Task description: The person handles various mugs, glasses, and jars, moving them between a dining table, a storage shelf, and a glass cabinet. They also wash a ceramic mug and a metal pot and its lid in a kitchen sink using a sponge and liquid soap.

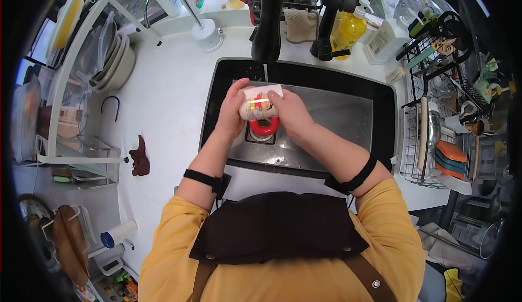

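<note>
Between both hands I hold a white mug (255,105) with a coloured picture on its side. It lies tipped over, its red handle (264,127) pointing towards me. My left hand (231,110) grips one end, and my right hand (294,112) grips the other with the thumb across the side. The mug is above the sink (326,118), which has black walls and a steel bottom. A thin stream of water (265,73) falls from the black faucet (266,36) just behind the mug. Below the handle, the drain (261,138) partly shows. The mug's inside is hidden.
Behind the sink stand a yellow dish soap bottle (350,28), a white pump bottle (387,41) and a hanging cloth (301,25). A wire dish rack (412,155) is at right. At left are a white shelf rack (52,110), a small curved-spout tap (206,34) and a brown cloth (140,159).
</note>
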Action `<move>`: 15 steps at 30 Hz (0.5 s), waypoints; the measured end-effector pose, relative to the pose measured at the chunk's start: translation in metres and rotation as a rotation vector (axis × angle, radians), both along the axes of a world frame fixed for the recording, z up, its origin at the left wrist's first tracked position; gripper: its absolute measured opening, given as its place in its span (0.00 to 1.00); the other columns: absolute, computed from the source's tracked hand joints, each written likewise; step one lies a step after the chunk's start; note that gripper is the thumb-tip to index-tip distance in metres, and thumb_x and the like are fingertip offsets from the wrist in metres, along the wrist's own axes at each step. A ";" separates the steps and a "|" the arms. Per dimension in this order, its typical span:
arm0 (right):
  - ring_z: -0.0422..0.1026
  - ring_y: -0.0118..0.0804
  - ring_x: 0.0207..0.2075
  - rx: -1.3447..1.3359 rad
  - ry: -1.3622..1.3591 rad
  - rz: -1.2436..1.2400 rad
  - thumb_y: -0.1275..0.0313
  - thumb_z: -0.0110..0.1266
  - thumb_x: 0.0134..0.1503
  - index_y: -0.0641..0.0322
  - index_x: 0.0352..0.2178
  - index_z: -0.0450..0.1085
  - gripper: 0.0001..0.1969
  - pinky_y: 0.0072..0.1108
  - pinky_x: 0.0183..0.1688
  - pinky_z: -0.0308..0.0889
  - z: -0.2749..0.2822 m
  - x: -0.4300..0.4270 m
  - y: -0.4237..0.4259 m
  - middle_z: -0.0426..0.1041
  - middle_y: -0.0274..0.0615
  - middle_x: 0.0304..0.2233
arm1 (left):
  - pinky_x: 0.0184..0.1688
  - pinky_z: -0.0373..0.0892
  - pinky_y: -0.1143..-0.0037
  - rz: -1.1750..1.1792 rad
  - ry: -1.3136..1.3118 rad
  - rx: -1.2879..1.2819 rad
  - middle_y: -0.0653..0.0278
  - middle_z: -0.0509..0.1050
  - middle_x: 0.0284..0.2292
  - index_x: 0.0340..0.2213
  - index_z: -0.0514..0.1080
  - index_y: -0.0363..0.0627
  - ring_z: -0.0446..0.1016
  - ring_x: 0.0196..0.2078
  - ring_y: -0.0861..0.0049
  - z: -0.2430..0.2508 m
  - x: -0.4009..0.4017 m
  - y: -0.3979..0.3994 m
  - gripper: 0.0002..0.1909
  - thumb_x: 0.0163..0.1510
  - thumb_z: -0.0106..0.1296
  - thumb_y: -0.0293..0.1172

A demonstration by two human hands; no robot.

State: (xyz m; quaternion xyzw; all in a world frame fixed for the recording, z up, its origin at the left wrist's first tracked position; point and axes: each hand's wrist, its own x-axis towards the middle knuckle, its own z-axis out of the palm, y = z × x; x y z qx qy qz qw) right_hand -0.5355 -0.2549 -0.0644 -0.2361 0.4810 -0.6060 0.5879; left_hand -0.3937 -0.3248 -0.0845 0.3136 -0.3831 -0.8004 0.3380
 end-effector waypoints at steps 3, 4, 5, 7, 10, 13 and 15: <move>0.72 0.32 0.33 0.100 -0.089 -0.056 0.68 0.43 0.59 0.73 0.39 0.65 0.15 0.22 0.35 0.68 0.009 0.000 -0.010 0.71 0.46 0.35 | 0.46 0.68 0.72 0.070 -0.063 -0.332 0.59 0.65 0.42 0.52 0.56 0.47 0.68 0.44 0.71 0.004 -0.005 0.016 0.30 0.46 0.49 0.21; 0.72 0.38 0.36 0.059 -0.033 -0.035 0.69 0.44 0.57 0.69 0.40 0.65 0.14 0.26 0.43 0.65 0.018 0.006 -0.005 0.71 0.46 0.35 | 0.46 0.68 0.72 0.088 -0.034 -0.276 0.59 0.66 0.43 0.52 0.56 0.47 0.68 0.45 0.70 0.002 -0.003 0.014 0.30 0.46 0.51 0.25; 0.72 0.38 0.36 0.059 -0.036 -0.031 0.69 0.44 0.57 0.69 0.40 0.65 0.14 0.26 0.43 0.65 0.015 0.006 0.001 0.71 0.46 0.35 | 0.47 0.68 0.71 0.107 -0.005 -0.221 0.58 0.66 0.43 0.52 0.56 0.47 0.68 0.46 0.68 0.000 0.000 0.011 0.31 0.46 0.52 0.28; 0.66 0.38 0.45 -0.281 0.874 0.316 0.71 0.46 0.54 0.61 0.42 0.66 0.13 0.32 0.55 0.50 0.006 -0.008 0.017 0.69 0.42 0.41 | 0.46 0.69 0.72 0.097 0.009 -0.099 0.57 0.68 0.43 0.51 0.57 0.46 0.70 0.44 0.68 0.001 0.006 0.000 0.29 0.48 0.52 0.31; 0.62 0.34 0.51 -0.717 1.644 0.523 0.72 0.46 0.50 0.55 0.42 0.66 0.15 0.35 0.62 0.41 0.002 -0.041 0.020 0.67 0.38 0.45 | 0.46 0.70 0.69 -0.187 0.116 0.271 0.56 0.71 0.42 0.48 0.62 0.43 0.72 0.43 0.66 -0.017 0.020 -0.016 0.20 0.53 0.47 0.34; 0.63 0.28 0.52 -1.103 2.084 0.489 0.73 0.46 0.46 0.49 0.44 0.66 0.20 0.35 0.64 0.36 -0.006 -0.052 0.007 0.68 0.35 0.46 | 0.46 0.70 0.69 -0.233 0.161 0.490 0.55 0.71 0.41 0.46 0.64 0.41 0.72 0.42 0.66 -0.033 0.018 -0.017 0.18 0.55 0.45 0.33; 0.63 0.31 0.52 -0.879 2.117 0.780 0.73 0.46 0.48 0.52 0.46 0.65 0.21 0.36 0.64 0.36 -0.012 -0.049 0.002 0.68 0.36 0.46 | 0.46 0.70 0.68 -0.247 0.147 0.508 0.54 0.72 0.41 0.45 0.65 0.39 0.73 0.41 0.65 -0.032 0.010 -0.018 0.16 0.56 0.43 0.33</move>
